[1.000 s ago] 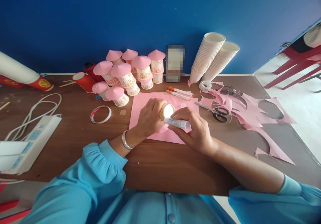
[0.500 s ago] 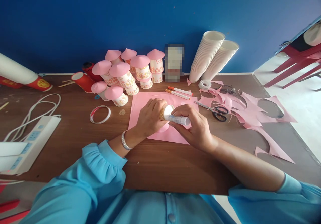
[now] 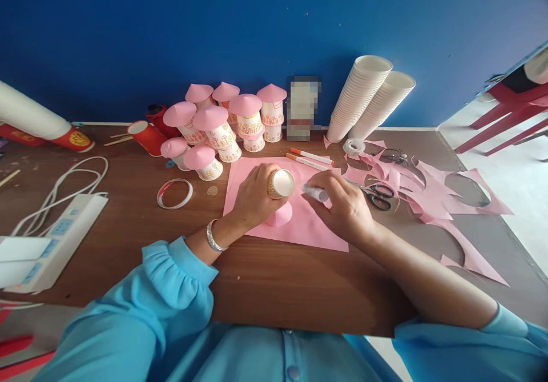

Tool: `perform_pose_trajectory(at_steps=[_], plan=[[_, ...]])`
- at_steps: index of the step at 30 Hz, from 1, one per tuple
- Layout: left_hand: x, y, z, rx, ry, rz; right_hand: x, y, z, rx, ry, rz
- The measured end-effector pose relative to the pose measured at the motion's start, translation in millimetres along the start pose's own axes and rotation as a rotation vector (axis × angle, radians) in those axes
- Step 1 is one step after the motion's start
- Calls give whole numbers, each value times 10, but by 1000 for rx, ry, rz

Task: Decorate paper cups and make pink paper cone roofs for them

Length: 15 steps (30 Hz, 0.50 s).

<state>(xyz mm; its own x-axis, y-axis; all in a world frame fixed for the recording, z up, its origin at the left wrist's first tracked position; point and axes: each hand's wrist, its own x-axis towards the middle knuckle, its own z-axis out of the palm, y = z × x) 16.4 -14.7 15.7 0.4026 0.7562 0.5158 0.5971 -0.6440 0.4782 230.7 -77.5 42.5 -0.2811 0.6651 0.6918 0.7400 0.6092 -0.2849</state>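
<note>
My left hand (image 3: pixel 256 196) is wrapped round a paper cup (image 3: pixel 283 183) with a gold pattern on its side; its white round end faces up toward me. Just right of the cup, my right hand (image 3: pixel 346 205) grips a glue stick (image 3: pixel 315 193), apart from the cup. Below the cup a pink paper cone (image 3: pixel 280 215) lies on a pink paper sheet (image 3: pixel 319 228). Two markers (image 3: pixel 309 159) rest along the sheet's far edge. Scissors (image 3: pixel 379 194) lie beyond my right hand, which partly covers them.
Several paper-cup towers with pink cone roofs (image 3: pixel 245 105) stand at the blue wall. Stacked white cups (image 3: pixel 359 96), a tape roll (image 3: pixel 354 147) and pink paper scraps (image 3: pixel 440 191) are to the right. A power strip (image 3: pixel 64 239), cable and white ring (image 3: pixel 174 193) lie left.
My right hand has drawn the glue stick away from the cup to the right. The pink cone under the cup shows more. The view has shifted slightly.
</note>
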Motion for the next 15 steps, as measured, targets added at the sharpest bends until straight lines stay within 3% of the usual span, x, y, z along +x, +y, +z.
perform_pose_trajectory(at_steps=[4, 9, 15], plan=[[5, 19, 12, -68, -15, -69, 33, -11, -14, 133, 171, 83], [9, 27, 17, -114, -26, -58, 42, -114, -30, 290, 110, 70], [1, 20, 4, -102, 5, -29, 11, -58, 8, 220, 78, 41]])
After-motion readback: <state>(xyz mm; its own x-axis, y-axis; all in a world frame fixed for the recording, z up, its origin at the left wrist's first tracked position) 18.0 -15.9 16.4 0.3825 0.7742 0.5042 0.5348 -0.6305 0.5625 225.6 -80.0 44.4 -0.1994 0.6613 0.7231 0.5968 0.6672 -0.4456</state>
